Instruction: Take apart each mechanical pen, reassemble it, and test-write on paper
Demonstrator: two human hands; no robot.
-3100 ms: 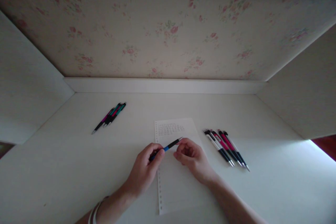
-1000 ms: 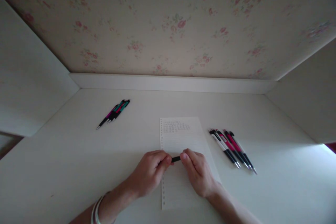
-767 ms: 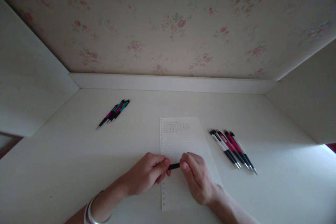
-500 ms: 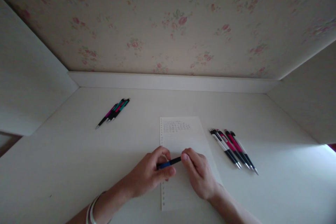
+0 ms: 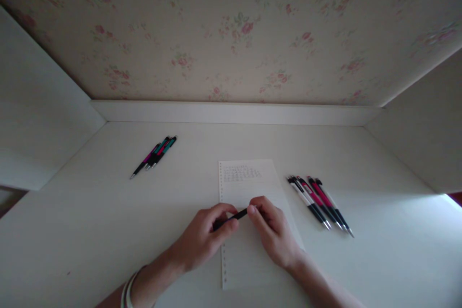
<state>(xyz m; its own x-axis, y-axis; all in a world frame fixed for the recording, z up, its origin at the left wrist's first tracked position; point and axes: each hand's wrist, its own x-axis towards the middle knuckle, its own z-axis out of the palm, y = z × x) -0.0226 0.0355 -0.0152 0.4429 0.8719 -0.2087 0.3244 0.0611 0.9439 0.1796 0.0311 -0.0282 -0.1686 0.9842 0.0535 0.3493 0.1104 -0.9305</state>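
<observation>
Pen (image 5: 236, 215) hangs just above the desk (image 5: 108, 221), slanting up to the right over the left edge of the paper (image 5: 249, 183), held at both ends; the left hand (image 5: 202, 238) has its fingers (image 5: 225, 227) curled and closed on the lower barrel; the right hand (image 5: 274, 231) has its fingers (image 5: 254, 215) pinched shut on the upper end, and the tip there is hidden under them. Slipping looks the main risk; each grip covers only a short stretch of a thin, smooth barrel, so a twist or pull between the hands could let one end spring free; if the barrel came apart, small inner parts could drop, roll across the desk and be hard to spot in this dim light. The paper lies loose under both wrists; a sideways drag of either forearm could shove or crease it, or smear the faint writing at its top. A row of pens (image 5: 319, 202) lies just right of the paper, near the right wrist; a wide swing of that arm could scatter them; the other pens (image 5: 155, 154) at far left lie well apart and seem safe.
</observation>
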